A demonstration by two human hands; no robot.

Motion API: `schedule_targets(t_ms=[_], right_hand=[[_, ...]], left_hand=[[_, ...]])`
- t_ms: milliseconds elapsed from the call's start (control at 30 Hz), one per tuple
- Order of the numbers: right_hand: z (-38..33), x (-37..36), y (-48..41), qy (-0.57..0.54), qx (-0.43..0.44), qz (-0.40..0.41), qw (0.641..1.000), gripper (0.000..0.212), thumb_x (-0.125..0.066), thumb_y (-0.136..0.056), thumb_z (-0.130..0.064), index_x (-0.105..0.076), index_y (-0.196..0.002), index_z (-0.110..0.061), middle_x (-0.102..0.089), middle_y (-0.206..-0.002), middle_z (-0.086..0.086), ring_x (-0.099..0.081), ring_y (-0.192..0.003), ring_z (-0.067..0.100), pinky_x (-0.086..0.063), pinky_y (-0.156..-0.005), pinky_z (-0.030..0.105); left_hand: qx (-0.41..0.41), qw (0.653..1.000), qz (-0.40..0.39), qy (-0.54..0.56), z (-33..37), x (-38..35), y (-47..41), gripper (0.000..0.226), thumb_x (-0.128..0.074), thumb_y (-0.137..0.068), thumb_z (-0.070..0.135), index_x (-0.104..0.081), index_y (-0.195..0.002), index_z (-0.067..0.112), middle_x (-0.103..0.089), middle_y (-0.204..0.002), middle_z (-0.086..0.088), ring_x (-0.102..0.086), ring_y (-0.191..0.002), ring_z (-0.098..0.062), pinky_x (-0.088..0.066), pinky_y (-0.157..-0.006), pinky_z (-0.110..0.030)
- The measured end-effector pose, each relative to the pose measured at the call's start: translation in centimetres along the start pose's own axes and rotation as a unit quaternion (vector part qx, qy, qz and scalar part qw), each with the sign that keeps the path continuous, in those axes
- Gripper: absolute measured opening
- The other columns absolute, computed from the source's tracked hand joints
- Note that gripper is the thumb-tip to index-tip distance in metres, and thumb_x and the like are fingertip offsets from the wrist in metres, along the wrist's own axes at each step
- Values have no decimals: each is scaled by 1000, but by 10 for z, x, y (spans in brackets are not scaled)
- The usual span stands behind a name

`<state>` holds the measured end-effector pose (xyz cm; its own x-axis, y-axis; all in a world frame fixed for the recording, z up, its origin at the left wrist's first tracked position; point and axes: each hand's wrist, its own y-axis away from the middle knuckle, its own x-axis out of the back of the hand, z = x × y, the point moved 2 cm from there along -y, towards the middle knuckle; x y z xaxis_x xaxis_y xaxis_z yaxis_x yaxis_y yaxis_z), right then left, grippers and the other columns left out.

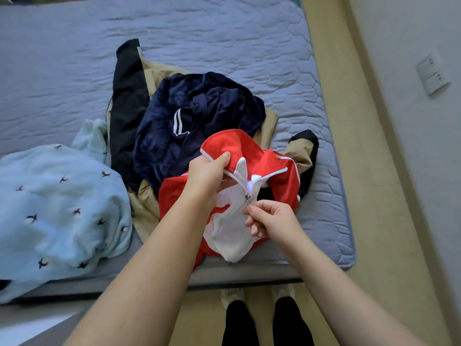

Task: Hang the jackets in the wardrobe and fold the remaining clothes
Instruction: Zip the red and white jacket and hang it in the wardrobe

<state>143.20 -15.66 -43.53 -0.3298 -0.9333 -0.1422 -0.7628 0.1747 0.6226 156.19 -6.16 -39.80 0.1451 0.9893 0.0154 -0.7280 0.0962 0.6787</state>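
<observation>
Partly inside left grip (208, 172), red jacket (232, 143)

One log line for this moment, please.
left hand: grips red jacket collar | right hand: pinches zipper pull | red jacket: atop clothes pile on bed

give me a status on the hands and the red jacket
Left hand grips red jacket collar; right hand pinches zipper pull. Jacket partly zipped, not yet hung. Lies over navy garment and tan-black jacket.
</observation>
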Motion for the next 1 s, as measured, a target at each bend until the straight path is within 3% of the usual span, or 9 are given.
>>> schedule_targets(t_ms=[167, 267, 367, 533, 633, 700, 800, 933, 1000], right_hand=[[-49, -21, 39, 21, -40, 46, 998, 16, -57, -91, -30, -59, -86, -15, -58, -75, -1, -56, -65, 10, -42, -52, 21], [-80, -30, 61, 57, -2, 83, 995, 30, -57, -88, -46, -56, -94, -16, -54, -80, -3, -54, -69, 10, -42, -54, 23], [-107, -52, 80, 106, -1, 44, 993, 46, -57, -85, -53, -61, -91, -7, -53, -76, -1, -53, -70, 13, -41, -58, 25], [-134, -93, 116, 280, 9, -56, 958, 27, -55, -83, -31, -56, -66, -9, -56, -62, 6, -52, -59, 19, -40, -59, 26], [-141, -103, 144, 269, 41, -101, 957, 22, -52, -78, -13, -51, -56, -13, -51, -55, 6, -43, -44, 14, -31, -43, 19], [-147, -110, 168, 200, 57, -143, 968, 17, -51, -78, -10, -51, -61, -13, -52, -58, 8, -43, -42, 13, -27, -41, 17], [-151, -125, 212, 120, 52, -209, 969, 16, -53, -79, -9, -55, -63, -12, -57, -54, 2, -51, -45, 11, -36, -44, 20], [-148, -150, 278, 64, 57, -316, 945, 40, -52, -79, -1, -60, -44, -18, -57, -50, 0, -58, -50, 12, -50, -55, 25], [-141, -162, 314, 30, 32, -387, 921, 49, -47, -82, 2, -60, -40, -18, -58, -52, 0, -61, -54, 12, -55, -60, 26]], left_hand=[[-61, 997, -3, 42, 30, 40, 68, 7, -61, -90, 13, -67, -88, 11, -73, -76, -5, -70, -70, -19, -57, -62, -33], [-101, 994, 10, 29, 45, 63, 110, 8, -62, -90, 13, -68, -86, 12, -73, -72, -2, -71, -67, -16, -55, -54, -28], [-133, 991, 32, 1, 52, 78, 157, 9, -63, -90, 18, -69, -84, 16, -73, -72, -1, -71, -69, -15, -54, -54, -28], [-197, 974, 113, 0, 53, 90, 238, 14, -63, -90, 18, -71, -79, 15, -73, -80, -11, -70, -80, -30, -58, -65, -42], [-219, 952, 207, 47, 41, 102, 285, 18, -63, -89, 18, -71, -73, 15, -74, -79, -10, -71, -80, -27, -59, -67, -38], [-219, 926, 272, 145, 29, 112, 316, 20, -62, -90, 17, -70, -72, 17, -73, -71, 1, -70, -70, -16, -56, -60, -27], [-201, 874, 328, 298, 7, 128, 361, 15, -57, -94, 16, -65, -81, 17, -71, -70, 2, -67, -65, -13, -57, -59, -28], [-225, 787, 372, 438, -21, 152, 424, 11, -53, -95, 13, -63, -90, 13, -69, -84, -5, -67, -73, -17, -57, -57, -27], [-239, 723, 368, 534, -39, 158, 458, 13, -49, -96, 11, -62, -97, 8, -70, -85, -9, -69, -70, -18, -56, -55, -26]])
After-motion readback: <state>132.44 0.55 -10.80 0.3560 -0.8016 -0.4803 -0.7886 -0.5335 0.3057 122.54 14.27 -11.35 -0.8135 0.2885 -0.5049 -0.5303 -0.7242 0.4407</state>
